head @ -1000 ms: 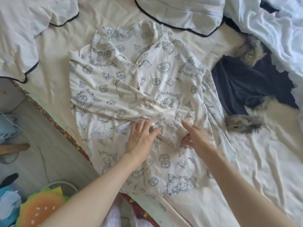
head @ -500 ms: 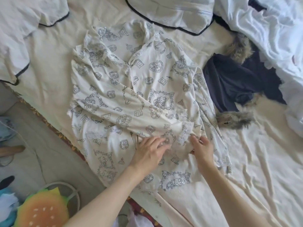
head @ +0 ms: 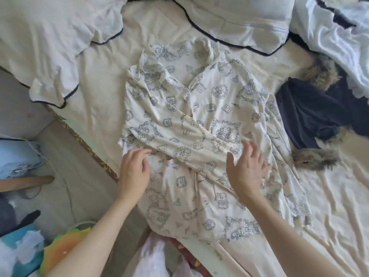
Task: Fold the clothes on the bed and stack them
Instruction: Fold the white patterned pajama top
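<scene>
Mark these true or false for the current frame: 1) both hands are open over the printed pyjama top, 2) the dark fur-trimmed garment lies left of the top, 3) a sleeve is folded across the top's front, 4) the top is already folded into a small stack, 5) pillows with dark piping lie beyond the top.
1) True: the left hand and right hand are spread open above the printed pyjama top.
2) False: the dark fur-trimmed garment lies to its right.
3) True: a sleeve crosses the front.
4) False: it lies spread out on the bed.
5) True: pillows with dark piping lie beyond it.
</scene>
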Tool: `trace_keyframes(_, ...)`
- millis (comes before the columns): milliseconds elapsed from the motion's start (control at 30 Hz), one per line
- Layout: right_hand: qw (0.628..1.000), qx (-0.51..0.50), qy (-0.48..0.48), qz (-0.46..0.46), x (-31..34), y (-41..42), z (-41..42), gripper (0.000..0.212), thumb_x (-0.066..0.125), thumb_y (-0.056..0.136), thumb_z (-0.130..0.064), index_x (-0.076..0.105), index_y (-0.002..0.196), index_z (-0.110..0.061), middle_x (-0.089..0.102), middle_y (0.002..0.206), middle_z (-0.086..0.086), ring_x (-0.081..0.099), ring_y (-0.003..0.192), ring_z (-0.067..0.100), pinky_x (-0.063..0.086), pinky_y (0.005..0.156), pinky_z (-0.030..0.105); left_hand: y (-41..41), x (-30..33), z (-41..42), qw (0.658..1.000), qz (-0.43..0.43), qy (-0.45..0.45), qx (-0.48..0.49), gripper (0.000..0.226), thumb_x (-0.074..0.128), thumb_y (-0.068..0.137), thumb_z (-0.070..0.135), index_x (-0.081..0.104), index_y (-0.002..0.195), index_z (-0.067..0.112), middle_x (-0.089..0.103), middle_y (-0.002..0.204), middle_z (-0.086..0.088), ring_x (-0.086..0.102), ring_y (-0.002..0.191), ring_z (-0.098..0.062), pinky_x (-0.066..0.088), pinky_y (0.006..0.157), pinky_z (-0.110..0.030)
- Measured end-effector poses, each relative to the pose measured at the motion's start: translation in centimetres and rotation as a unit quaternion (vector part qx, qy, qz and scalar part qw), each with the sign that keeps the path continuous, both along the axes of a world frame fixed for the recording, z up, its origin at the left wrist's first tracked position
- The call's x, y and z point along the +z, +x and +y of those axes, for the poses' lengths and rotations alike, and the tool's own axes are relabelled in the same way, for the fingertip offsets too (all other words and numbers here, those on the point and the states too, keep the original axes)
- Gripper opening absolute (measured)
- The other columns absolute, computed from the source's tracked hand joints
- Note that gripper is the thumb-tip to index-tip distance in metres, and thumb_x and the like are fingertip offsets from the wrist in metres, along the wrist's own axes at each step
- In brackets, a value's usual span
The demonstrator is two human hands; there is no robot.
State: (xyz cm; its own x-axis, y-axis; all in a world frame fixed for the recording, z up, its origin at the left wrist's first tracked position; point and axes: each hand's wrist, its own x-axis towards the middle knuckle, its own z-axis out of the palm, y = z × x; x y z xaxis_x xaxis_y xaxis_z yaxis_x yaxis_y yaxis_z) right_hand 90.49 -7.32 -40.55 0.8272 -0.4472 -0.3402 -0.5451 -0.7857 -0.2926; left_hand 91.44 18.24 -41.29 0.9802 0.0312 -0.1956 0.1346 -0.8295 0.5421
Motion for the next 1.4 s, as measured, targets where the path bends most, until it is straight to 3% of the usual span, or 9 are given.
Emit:
trace_keyframes(200,0.993,0.093,0.07,-0.037,0.4,8.3,6.2,0.039,0.048,0.097,-0.033,0.049,0.13,-0.013,0.054,0.128,0.008,0.043,0.122,0.028,0.03,0.1,0.043,5.7,-1.7,5.7,0.953,0.096,-0.127,0.258,0.03,0.047,0.098,0.02,0.05,0.126,0.008,0.05,0.118,0.001,0.047,0.104,-0.011,0.033,0.088,-0.022)
trace_keyframes(433,0.972,0.23,0.041,-0.007,-0.7,17.9,15.6,0.043,0.042,0.097,-0.044,0.048,0.131,-0.018,0.049,0.133,0.006,0.039,0.125,0.025,0.029,0.104,0.043,8.2,-3.2,8.2,0.938,0.196,-0.218,0.183,0.029,0.054,0.088,0.053,0.056,0.105,0.03,0.059,0.093,0.022,0.054,0.083,0.01,0.038,0.071,-0.014)
trace_keyframes(567,0.967,0.236,0.091,0.038,-1.4,23.9,19.8,0.05,0.041,0.096,-0.049,0.047,0.133,-0.016,0.048,0.135,0.006,0.041,0.126,0.025,0.034,0.105,0.045,7.6,-4.3,8.2,0.962,0.149,-0.18,0.146,0.022,0.057,0.092,0.033,0.051,0.071,0.03,0.054,0.061,0.01,0.048,0.051,0.005,0.037,0.05,-0.009)
trace_keyframes(633,0.966,0.225,0.1,0.085,-1.9,26.0,20.9,0.037,0.046,0.095,-0.043,0.059,0.111,-0.013,0.062,0.107,0.007,0.057,0.1,0.024,0.046,0.092,0.039,7.7,-4.6,9.1,0.953,0.155,-0.211,0.15,0.023,0.059,0.092,0.025,0.052,0.071,0.027,0.053,0.06,0.008,0.044,0.049,0.003,0.036,0.05,-0.01)
trace_keyframes(733,0.971,0.151,0.158,0.099,-2.0,27.8,21.9,0.031,0.055,0.093,-0.032,0.055,0.068,-0.012,0.052,0.058,0.003,0.048,0.055,0.014,0.043,0.053,0.025,7.9,-4.7,10.6,0.94,0.19,-0.253,0.126,0.018,0.061,0.091,0.02,0.056,0.074,0.024,0.062,0.069,0.004,0.055,0.059,0.001,0.041,0.058,-0.009)
trace_keyframes(900,0.95,-0.009,0.308,0.045,-2.8,29.5,22.6,0.015,0.07,0.083,-0.028,0.065,0.072,-0.021,0.066,0.076,0.0,0.067,0.085,0.021,0.055,0.072,0.03,8.2,-4.9,12.7,0.917,0.222,-0.309,0.118,0.016,0.065,0.088,0.018,0.055,0.075,0.02,0.067,0.077,0.004,0.063,0.074,-0.005,0.046,0.068,-0.012)
trace_keyframes(1033,0.953,0.001,0.301,0.014,-3.4,30.4,23.9,0.02,0.074,0.08,-0.029,0.062,0.065,-0.026,0.058,0.061,-0.01,0.055,0.058,0.004,0.045,0.048,0.012,8.7,-5.0,13.4,0.914,0.241,-0.308,0.103,0.015,0.063,0.089,0.013,0.054,0.083,0.023,0.065,0.085,0.004,0.062,0.079,-0.007,0.045,0.068,-0.011)
trace_keyframes(1233,0.97,0.14,0.197,-0.032,-3.7,28.8,23.4,0.024,0.057,0.093,-0.027,0.067,0.108,-0.011,0.067,0.102,0.01,0.057,0.08,0.013,0.047,0.074,0.027,9.3,-5.1,12.6,0.857,0.328,-0.373,0.136,0.033,0.06,0.084,0.049,0.059,0.108,0.026,0.066,0.103,0.007,0.061,0.098,-0.01,0.045,0.089,-0.026)
trace_keyframes(1400,0.965,0.181,0.126,-0.14,-2.3,22.3,19.6,0.032,0.053,0.094,-0.016,0.056,0.125,-0.007,0.056,0.123,0.012,0.054,0.112,0.027,0.042,0.094,0.038,9.5,-5.8,12.3,0.938,0.219,-0.227,0.144,0.018,0.054,0.095,0.03,0.061,0.093,0.014,0.063,0.083,0.004,0.059,0.078,-0.012,0.041,0.061,-0.009)
